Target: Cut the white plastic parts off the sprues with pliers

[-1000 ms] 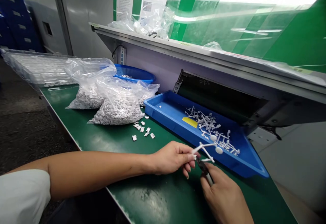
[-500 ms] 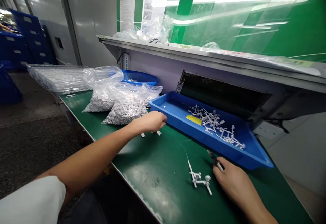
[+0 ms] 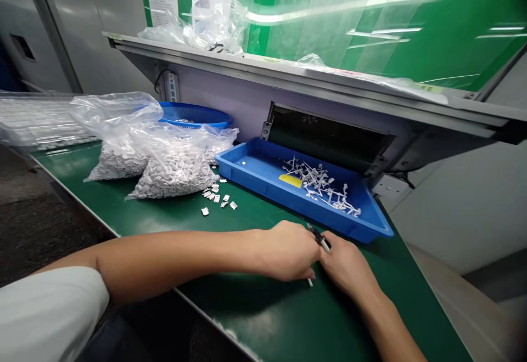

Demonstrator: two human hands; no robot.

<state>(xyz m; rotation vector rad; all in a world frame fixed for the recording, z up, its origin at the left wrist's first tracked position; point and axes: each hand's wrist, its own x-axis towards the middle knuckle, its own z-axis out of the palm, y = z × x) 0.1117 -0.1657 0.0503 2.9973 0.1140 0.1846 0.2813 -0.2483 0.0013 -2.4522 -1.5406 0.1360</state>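
My left hand (image 3: 293, 249) is closed over the white plastic sprue on the green table. Only a short white end of the sprue (image 3: 310, 282) shows below my fingers; the rest is hidden. Just to the right and touching or nearly touching it, my right hand (image 3: 346, 260) grips a slim black-and-silver tool, like a craft knife (image 3: 320, 238), its tip pointing up and left. Several small white plastic parts (image 3: 214, 196) lie loose on the table, left of my hands and in front of the filled bags.
A blue tray (image 3: 263, 186) behind my hands holds white sprues (image 3: 321, 181) and a yellow label. At left stand clear bags of small white parts (image 3: 177, 167), a blue basket (image 3: 193, 115) and clear plastic trays (image 3: 41, 118). A shelf (image 3: 288, 71) overhangs the table.
My left hand has moved from beside the loose parts, right and nearer, onto the sprue. My right hand with the tool now meets it. The view has shifted right.
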